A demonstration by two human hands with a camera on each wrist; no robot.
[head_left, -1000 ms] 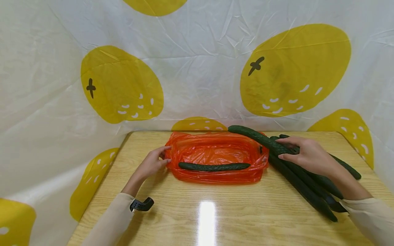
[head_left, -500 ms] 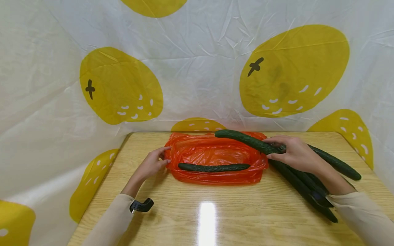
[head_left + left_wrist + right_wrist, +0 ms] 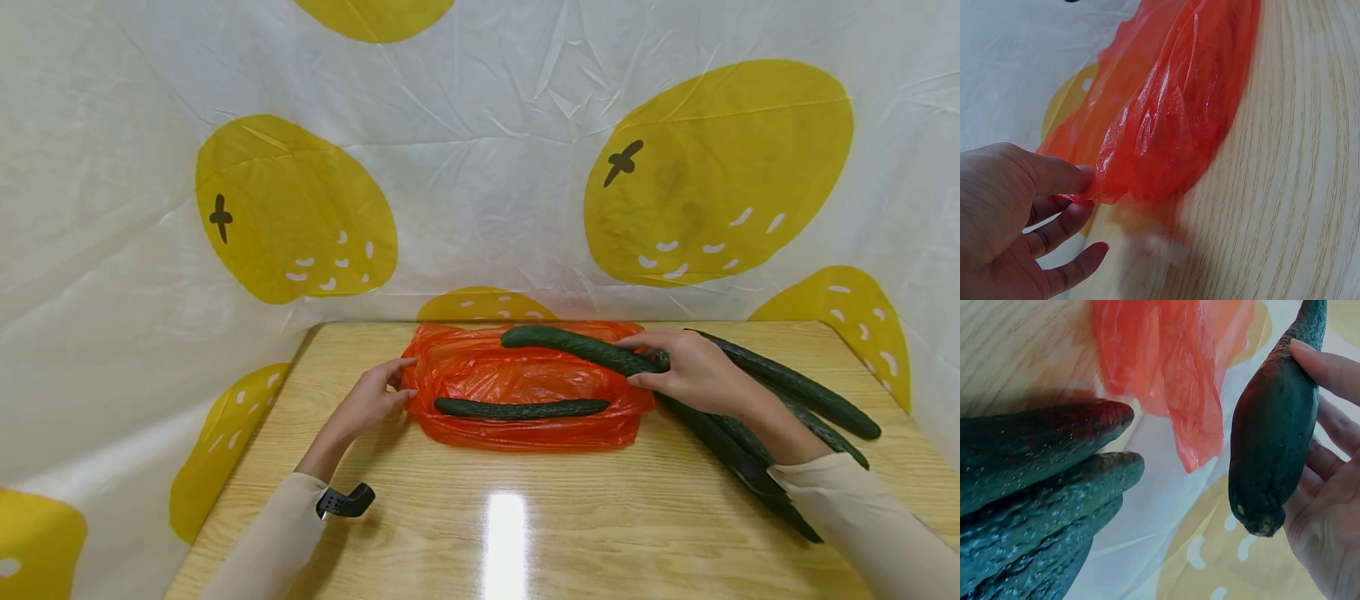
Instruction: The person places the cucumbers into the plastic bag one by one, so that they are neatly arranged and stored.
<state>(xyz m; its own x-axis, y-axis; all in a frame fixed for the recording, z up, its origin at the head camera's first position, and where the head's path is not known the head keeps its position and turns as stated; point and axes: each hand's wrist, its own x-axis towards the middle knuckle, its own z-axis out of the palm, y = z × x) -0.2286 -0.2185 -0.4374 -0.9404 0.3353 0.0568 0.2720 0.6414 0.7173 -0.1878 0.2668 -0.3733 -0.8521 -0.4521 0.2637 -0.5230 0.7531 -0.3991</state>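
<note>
A red plastic bag (image 3: 525, 435) lies open on the table, with one cucumber (image 3: 521, 408) along its near side. At the bag's left end my left hand (image 3: 375, 396) pinches the rim between thumb and fingers; the left wrist view shows the thin film (image 3: 1154, 137) caught there. My right hand (image 3: 701, 371) grips a second cucumber (image 3: 570, 343) near one end, and its far end reaches over the bag's opening. In the right wrist view that held cucumber (image 3: 1275, 431) appears close up, thumb on one side and fingers on the other.
Several more cucumbers (image 3: 802, 387) lie in a fanned pile right of the bag, partly under my right forearm. The wooden table (image 3: 420, 517) ends at a white curtain (image 3: 487, 208) with yellow fruit prints. A black band (image 3: 345, 500) is on the left wrist.
My right hand has moved left with its cucumber, bringing it from the bag's right end over the opening. Some pile cucumbers on the right have shifted. The left hand stays put.
</note>
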